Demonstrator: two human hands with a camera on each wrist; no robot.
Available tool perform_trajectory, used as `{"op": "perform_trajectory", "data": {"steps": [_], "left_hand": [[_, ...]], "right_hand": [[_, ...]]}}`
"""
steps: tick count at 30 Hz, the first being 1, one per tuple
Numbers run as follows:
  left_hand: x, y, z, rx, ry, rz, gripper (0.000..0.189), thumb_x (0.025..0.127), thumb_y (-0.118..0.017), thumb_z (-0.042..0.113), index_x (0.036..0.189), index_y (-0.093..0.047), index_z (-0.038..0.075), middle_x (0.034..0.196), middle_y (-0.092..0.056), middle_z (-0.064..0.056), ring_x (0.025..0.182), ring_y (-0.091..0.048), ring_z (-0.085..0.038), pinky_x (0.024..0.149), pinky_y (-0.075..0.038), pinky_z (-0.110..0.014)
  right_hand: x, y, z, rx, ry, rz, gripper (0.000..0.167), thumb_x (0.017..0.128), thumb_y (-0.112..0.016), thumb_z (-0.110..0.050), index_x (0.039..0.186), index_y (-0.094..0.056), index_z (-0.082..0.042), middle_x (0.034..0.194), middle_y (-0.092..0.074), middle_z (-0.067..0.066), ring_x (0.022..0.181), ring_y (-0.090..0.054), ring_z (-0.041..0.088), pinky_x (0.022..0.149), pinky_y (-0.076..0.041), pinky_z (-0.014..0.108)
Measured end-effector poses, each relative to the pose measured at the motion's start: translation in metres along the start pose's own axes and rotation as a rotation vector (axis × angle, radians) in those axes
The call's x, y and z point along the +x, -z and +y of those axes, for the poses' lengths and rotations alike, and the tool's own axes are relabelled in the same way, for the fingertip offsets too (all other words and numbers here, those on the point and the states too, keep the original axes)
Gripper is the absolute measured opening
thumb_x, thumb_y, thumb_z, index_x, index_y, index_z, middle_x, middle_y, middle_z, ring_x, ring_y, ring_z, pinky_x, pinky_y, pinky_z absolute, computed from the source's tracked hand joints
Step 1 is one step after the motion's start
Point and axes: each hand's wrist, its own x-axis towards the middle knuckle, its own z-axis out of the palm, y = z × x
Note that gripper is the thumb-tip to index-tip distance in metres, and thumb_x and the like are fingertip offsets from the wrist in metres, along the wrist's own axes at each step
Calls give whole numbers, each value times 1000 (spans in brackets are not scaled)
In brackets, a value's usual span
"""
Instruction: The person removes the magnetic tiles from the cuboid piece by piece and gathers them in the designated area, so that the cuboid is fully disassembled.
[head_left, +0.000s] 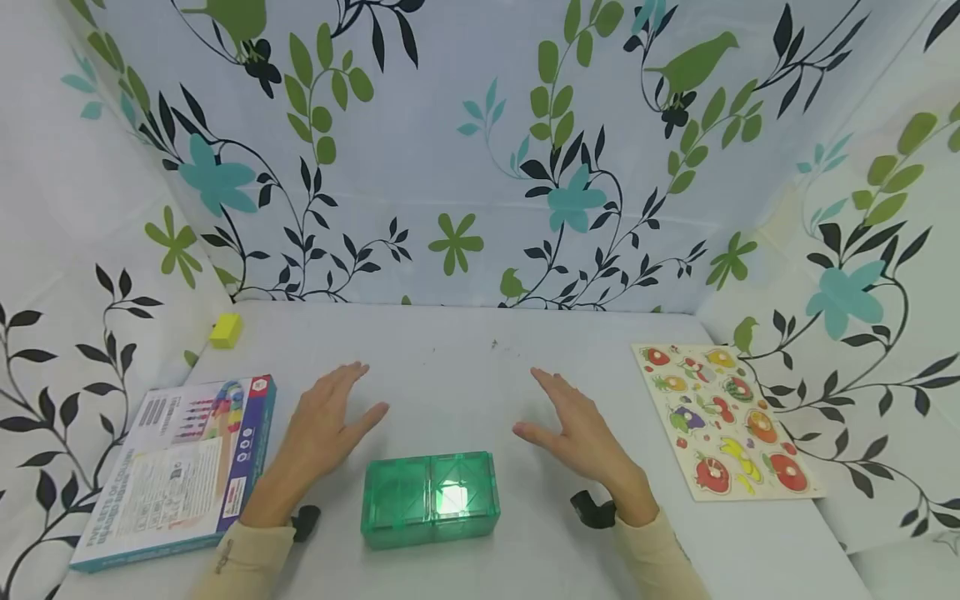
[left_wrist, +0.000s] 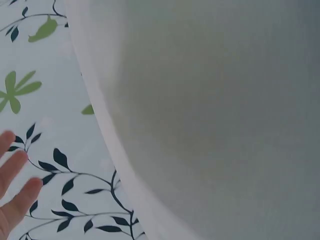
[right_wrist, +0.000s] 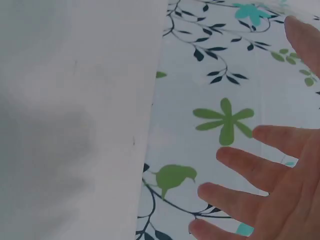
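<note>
A green see-through plastic box [head_left: 430, 500] with two square lid panels lies on the white table, between and slightly nearer than the two hands. My left hand [head_left: 324, 425] hovers to the left of the box, thumb apart from straight fingers, holding nothing. To the box's right, my right hand [head_left: 581, 433] is held much the same way, palm inward and fingers extended. Fingertips [left_wrist: 20, 195] of the left hand show at the edge of the left wrist view. In the right wrist view the spread fingers [right_wrist: 240, 200] have nothing between them.
On the left lies a boxed set [head_left: 172, 467] with a printed cover, close to the left forearm. A yellow cube [head_left: 226, 331] sits at the back left. A wooden fruit puzzle board [head_left: 731, 425] rests on the right. Patterned cloth [head_left: 450, 167] hangs behind the table [head_left: 450, 375].
</note>
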Motion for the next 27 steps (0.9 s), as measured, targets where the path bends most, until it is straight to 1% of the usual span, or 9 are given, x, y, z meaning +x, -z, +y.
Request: {"op": "perform_trajectory", "data": {"steps": [3,5,9,12,16,18,20,23,27], "left_hand": [[-4,-1,9,-87,-3,-33,66,98,-61,55,149,-50,15,155,-51,-14,144,-45,-39,113,-38,-65],[-8,-2,15,-126,-22,-54,62,97,-64,53,146,-54,16,150,-56,-11,141,-50,-37,111,-43,-63],[-19,-5,28,-173,-113,-95,56,93,-72,49,138,-61,17,140,-65,-4,134,-58,-30,108,-49,-56],[-30,-5,36,-213,-162,-172,56,89,-76,50,135,-64,22,134,-68,4,130,-62,-25,105,-52,-53],[-42,-4,44,-259,-166,-309,68,80,-80,61,136,-61,29,134,-67,8,125,-63,-23,100,-54,-52],[-45,-3,46,-273,-161,-354,75,74,-83,64,137,-59,31,134,-65,10,121,-63,-19,97,-55,-49],[-48,-1,48,-275,-162,-374,82,68,-87,64,137,-58,31,133,-64,12,119,-62,-15,95,-55,-44],[-49,0,49,-257,-160,-381,86,65,-89,63,138,-58,30,131,-62,17,116,-61,-10,93,-54,-39],[-51,0,49,-231,-162,-375,87,65,-90,62,138,-58,28,132,-62,17,116,-61,-9,93,-54,-38]], "right_hand": [[-2,2,-12,75,44,-57,83,89,-70,-61,158,-39,-28,162,-43,-1,153,-36,31,120,-32,64],[-4,2,-19,111,76,-90,80,89,-71,-61,156,-41,-30,160,-46,-3,151,-41,29,118,-36,62],[-8,-3,-34,165,152,-168,79,86,-77,-56,153,-45,-32,155,-50,-8,147,-46,23,115,-43,56],[-10,-12,-44,146,219,-238,82,81,-80,-58,152,-46,-34,153,-51,-11,144,-49,19,114,-45,53],[-13,-27,-55,94,303,-308,87,75,-83,-63,150,-50,-32,151,-53,-13,140,-52,15,113,-47,48],[-14,-32,-59,85,346,-310,86,75,-84,-61,147,-54,-28,148,-55,-12,136,-54,13,111,-49,44],[-13,-37,-61,78,380,-294,82,75,-86,-58,144,-57,-24,145,-58,-11,132,-57,12,108,-51,40],[-12,-42,-60,59,417,-259,76,77,-86,-53,141,-61,-22,141,-61,-11,129,-59,11,105,-52,38],[-13,-46,-58,36,439,-224,75,77,-86,-54,139,-63,-21,140,-63,-9,128,-60,11,104,-52,38]]}}
